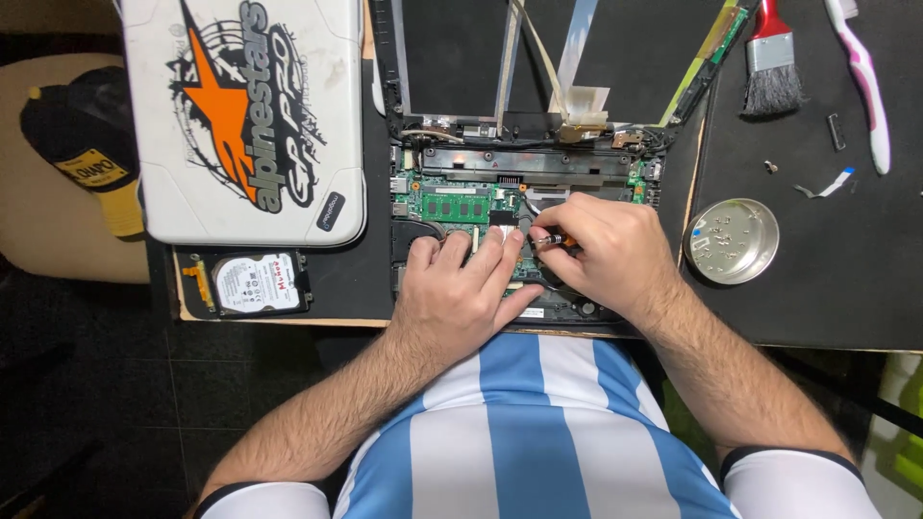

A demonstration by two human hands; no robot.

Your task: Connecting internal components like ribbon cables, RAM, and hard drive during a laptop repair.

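An opened small laptop (538, 173) lies on the desk with its green circuit board (457, 204) exposed and its screen frame (538, 58) folded back. My left hand (461, 288) rests flat on the lower part of the board, fingers spread. My right hand (601, 250) grips a small screwdriver (556, 239) with an orange-and-black handle, its tip pointing left at the middle of the board, just beside my left fingertips. The lower half of the board is hidden under both hands.
A white laptop lid (245, 115) with an orange star sticker lies at left, a bare hard drive (258, 283) below it. A round metal tin (731, 240) holding screws sits right of the laptop. A paintbrush (769, 67) and toothbrush (860, 77) lie on the black mat.
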